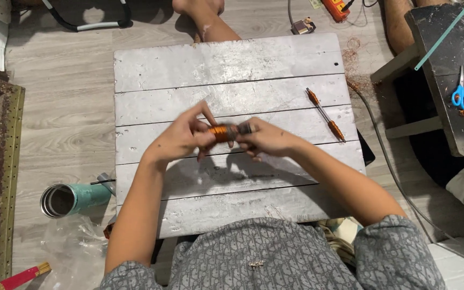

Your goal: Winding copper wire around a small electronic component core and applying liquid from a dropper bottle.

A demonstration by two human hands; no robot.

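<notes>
The copper-wound coil (222, 132) I hold lies level, its orange winding at one end, grey metal at the other, just above the white board's (232, 64) middle.

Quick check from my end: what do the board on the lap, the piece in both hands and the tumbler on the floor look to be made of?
Board: wooden planks, going by the plank seams, with worn, scuffed whitish paint.
Piece in both hands: shiny orange-copper turns, probably wound copper wire on a darker core; partly hidden by the left hand and right hand.
Tumbler: likely metal, with a silvery rim and a matte teal coat.
</notes>
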